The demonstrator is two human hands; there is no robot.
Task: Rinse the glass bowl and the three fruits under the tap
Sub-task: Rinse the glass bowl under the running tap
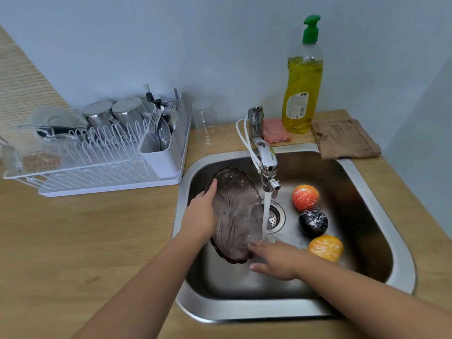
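Note:
A dark tinted glass bowl (236, 216) is tilted on edge inside the steel sink (381, 216), its inner face toward the running tap (267, 165). My left hand (201, 214) grips its left rim, thumb over the top edge. My right hand (274, 259), fingers straight, touches the bowl's lower inner face where the water stream lands. Three fruits lie wet at the sink's right side: a red-orange one (305, 196), a dark purple one (313, 222) and an orange one (325, 248).
A white dish rack (97, 152) with cups and cutlery stands on the wooden counter at left. An upturned glass (208, 126), a pink sponge (275, 130), a yellow soap bottle (302, 89) and a brown cloth (344, 139) sit behind the sink.

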